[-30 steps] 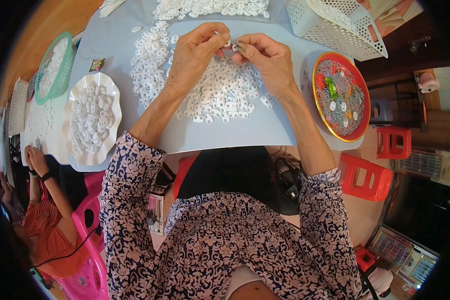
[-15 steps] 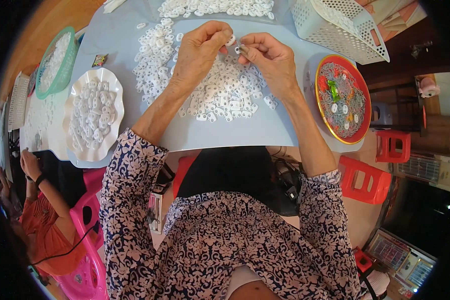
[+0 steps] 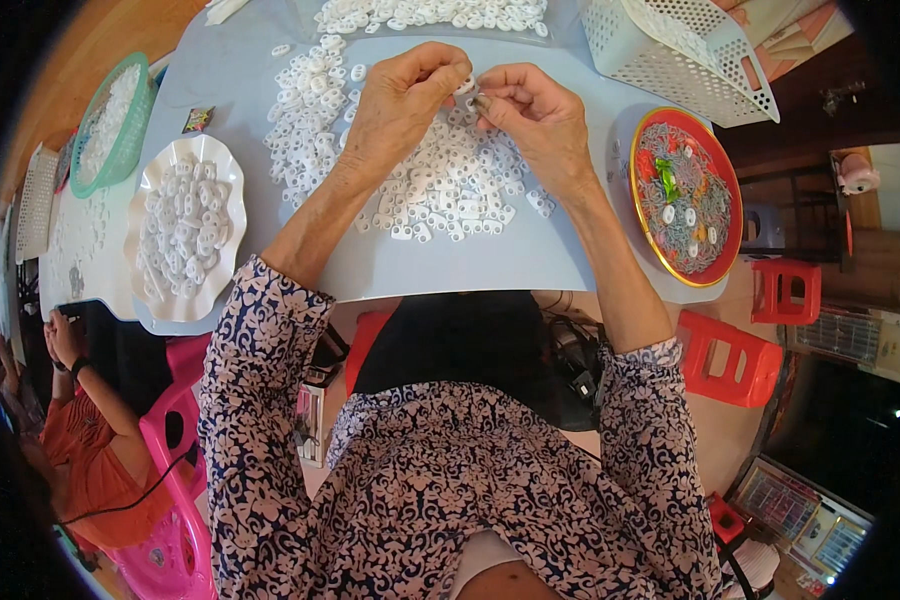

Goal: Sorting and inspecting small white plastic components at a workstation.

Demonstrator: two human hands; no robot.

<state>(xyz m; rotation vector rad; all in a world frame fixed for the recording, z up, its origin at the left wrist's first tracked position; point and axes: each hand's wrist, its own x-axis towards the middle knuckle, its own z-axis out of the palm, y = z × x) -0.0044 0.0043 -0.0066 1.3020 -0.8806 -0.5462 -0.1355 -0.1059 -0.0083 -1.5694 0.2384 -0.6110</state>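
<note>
My left hand is closed in a pinch on a small white oval plastic piece. Close beside it, my right hand has thumb and forefinger pressed together at a small piece, its kind too small to make out. The fingertips of both hands nearly meet above the table. Beneath and between my forearms spreads a heap of small white plastic pieces with holes. Another heap of white oval pieces lies left of my left hand.
A scalloped white dish with white pieces stands left. On the right is a red round tray holding thin grey bits. A white perforated basket, a green basket and a flat clear tray surround the work. Another person sits left.
My two hands have drawn slightly closer, bringing the small piece in my right fingers against or very near the white oval piece. The heaps look the same.
</note>
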